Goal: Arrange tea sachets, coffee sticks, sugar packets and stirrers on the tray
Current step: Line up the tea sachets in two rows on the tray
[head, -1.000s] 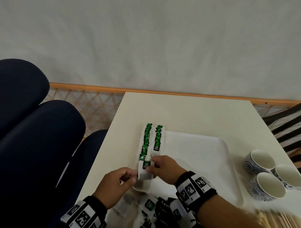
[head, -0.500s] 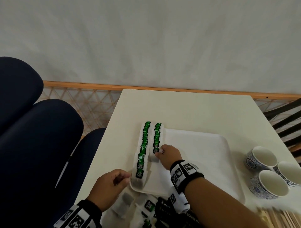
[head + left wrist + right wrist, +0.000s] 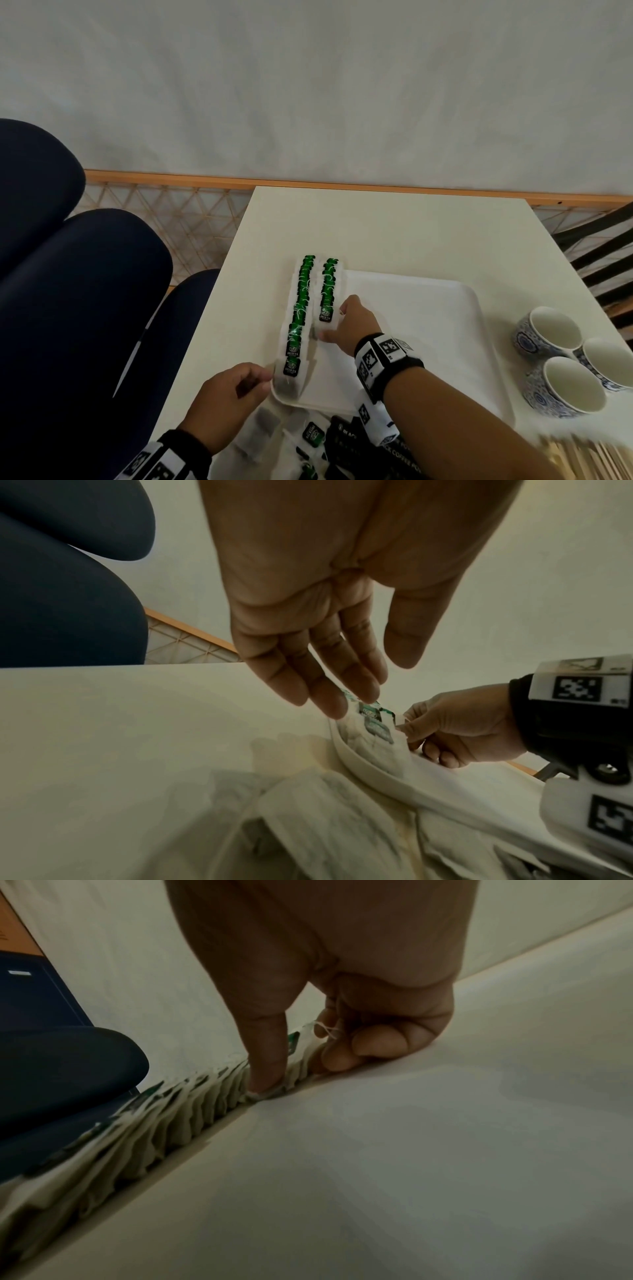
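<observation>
- Tray (image 3: 428, 308): white, rounded corners, lies at lower centre of the head view on the cream table (image 3: 394, 233); its right two-thirds are bare.
- Left row of tea sachets (image 3: 298, 308): green-labelled, overlapping like shingles, runs along the tray's left edge from the far corner to the near left corner.
- Right row of tea sachets (image 3: 328, 289): same kind, just beside the first row, shorter; its nearest sachet (image 3: 325, 314) ends at mid-tray.
- Right hand (image 3: 354, 323): at the near end of the right row; in the right wrist view the thumb (image 3: 265, 1053) presses down on the end sachet while the curled fingers (image 3: 359, 1045) close on it from the other side, a white string showing at the fingertips.
- Left hand (image 3: 226, 401): lower left of centre, at the tray's near left corner; in the left wrist view its fingers (image 3: 325, 674) are nearly straight and relaxed, tips just over the end of the left row, holding nothing; contact cannot be told.
- Loose tea sachets (image 3: 313, 433): heaped on the table below the tray, at the frame's bottom edge.
- Black coffee sticks (image 3: 346, 442): among that heap, partly under the right forearm.
- Wooden stirrers (image 3: 582, 460): blurred, bottom right corner.
- Three blue-patterned cups (image 3: 561, 363): clustered right of the tray.
</observation>
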Action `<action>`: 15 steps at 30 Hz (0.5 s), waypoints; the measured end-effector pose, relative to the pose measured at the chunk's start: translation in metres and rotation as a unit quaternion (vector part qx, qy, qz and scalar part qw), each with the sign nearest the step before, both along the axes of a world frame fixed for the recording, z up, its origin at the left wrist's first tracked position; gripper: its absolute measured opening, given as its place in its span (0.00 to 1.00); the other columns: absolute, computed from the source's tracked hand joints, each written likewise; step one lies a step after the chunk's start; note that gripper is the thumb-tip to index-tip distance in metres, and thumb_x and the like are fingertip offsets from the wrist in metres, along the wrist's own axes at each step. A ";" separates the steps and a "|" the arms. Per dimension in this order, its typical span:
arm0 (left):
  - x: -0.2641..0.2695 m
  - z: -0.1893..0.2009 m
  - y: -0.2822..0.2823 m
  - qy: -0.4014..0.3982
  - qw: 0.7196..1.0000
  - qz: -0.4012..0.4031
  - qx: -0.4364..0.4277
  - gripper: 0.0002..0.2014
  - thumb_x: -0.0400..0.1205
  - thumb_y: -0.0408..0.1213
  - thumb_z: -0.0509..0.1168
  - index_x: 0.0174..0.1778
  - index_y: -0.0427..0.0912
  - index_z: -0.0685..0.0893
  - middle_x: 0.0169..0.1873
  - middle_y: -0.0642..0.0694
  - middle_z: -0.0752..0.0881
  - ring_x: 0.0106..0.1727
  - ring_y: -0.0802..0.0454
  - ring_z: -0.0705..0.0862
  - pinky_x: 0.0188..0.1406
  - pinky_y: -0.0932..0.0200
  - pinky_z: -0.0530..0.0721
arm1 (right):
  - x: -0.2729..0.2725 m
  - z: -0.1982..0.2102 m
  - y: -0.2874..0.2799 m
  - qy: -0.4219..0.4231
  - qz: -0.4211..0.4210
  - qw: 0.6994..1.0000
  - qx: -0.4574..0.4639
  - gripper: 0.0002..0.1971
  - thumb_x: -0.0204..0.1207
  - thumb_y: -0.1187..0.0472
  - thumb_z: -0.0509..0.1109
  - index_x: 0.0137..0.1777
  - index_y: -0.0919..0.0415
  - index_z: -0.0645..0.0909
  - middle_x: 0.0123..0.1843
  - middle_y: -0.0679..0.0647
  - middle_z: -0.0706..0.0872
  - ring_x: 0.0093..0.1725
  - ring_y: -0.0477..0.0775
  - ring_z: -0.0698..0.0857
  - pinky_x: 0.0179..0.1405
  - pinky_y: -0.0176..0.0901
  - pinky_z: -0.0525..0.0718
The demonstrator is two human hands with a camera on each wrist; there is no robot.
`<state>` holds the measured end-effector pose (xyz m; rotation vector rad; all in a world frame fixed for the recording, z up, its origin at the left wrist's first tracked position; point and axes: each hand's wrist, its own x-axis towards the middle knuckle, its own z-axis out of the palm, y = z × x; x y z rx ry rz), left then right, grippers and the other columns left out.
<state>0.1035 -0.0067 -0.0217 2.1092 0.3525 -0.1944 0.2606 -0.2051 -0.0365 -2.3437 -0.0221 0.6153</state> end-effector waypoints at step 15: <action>-0.016 -0.001 0.011 0.153 0.959 -0.092 0.219 0.21 0.67 0.55 0.75 0.49 0.56 0.73 0.46 0.58 0.76 0.45 0.61 0.77 0.45 0.66 0.77 | -0.021 0.010 0.000 -0.097 0.068 0.993 -0.001 0.21 0.72 0.48 0.77 0.52 0.52 0.68 0.42 0.46 0.78 0.42 0.49 0.78 0.32 0.34 0.72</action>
